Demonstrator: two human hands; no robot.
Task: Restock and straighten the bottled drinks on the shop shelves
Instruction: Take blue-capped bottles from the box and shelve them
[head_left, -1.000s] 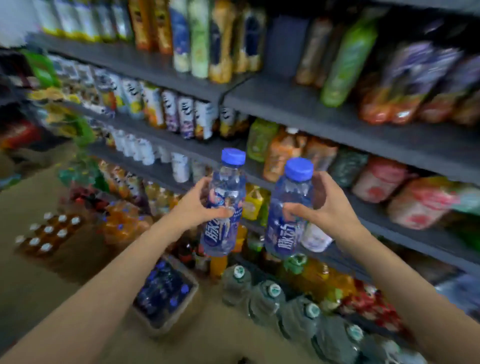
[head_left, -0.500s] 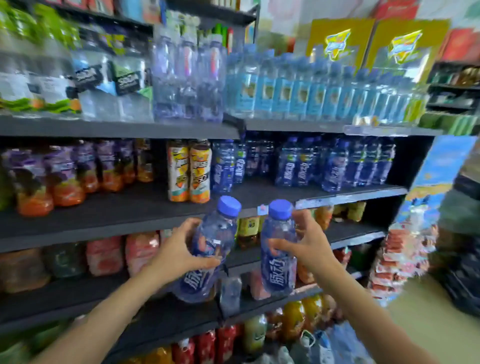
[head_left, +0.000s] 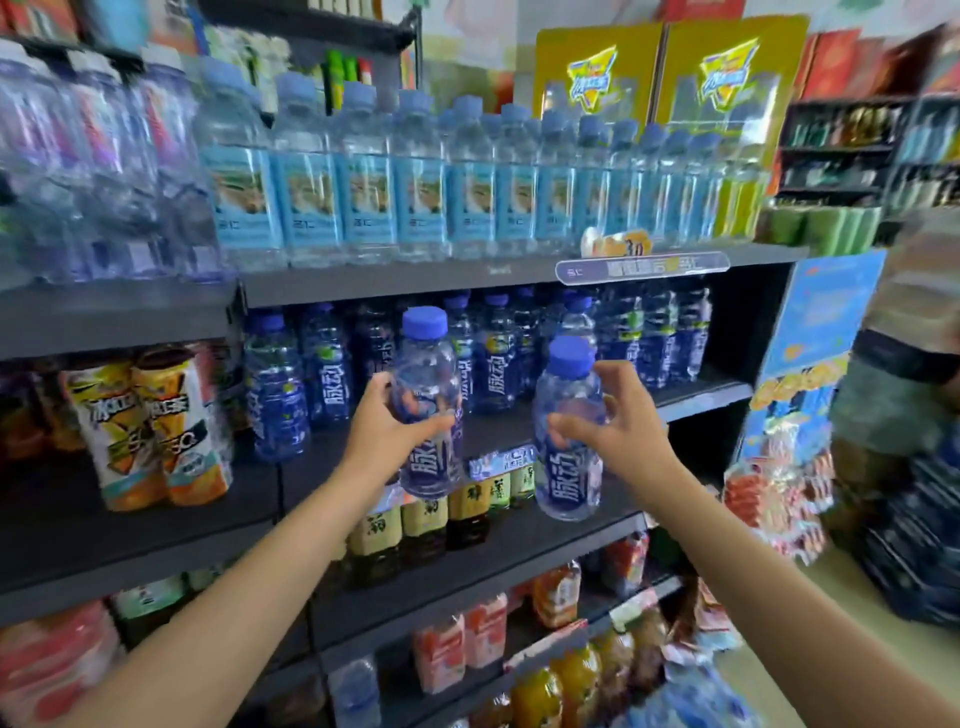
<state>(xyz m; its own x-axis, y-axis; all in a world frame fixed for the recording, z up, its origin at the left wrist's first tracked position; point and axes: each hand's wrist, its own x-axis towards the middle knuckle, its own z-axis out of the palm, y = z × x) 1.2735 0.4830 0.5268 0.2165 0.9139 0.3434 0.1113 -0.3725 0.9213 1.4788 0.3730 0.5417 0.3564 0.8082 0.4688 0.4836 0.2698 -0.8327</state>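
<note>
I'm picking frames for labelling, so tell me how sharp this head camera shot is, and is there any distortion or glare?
Head view: the two held bottles, in the left hand and right hand, are fairly sharp with readable labels; the edges smear with motion blur, worst at the far right; the wide lens bows the shelf edge; lighting is even, with soft glare on the yellow display boards.

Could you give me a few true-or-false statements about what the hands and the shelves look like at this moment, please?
1. Each hand holds a blue-capped bottle. True: the left hand grips the left bottle, the right hand the right bottle.
2. Both held bottles already stand on the shelf. False: they are in the air in front of it.
3. The matching dark-blue bottles stand on the shelf behind the hands. True.
4. The top shelf holds orange juice. False: light-blue labelled water bottles.
5. The held bottles' caps are off. False: both are capped.
</note>
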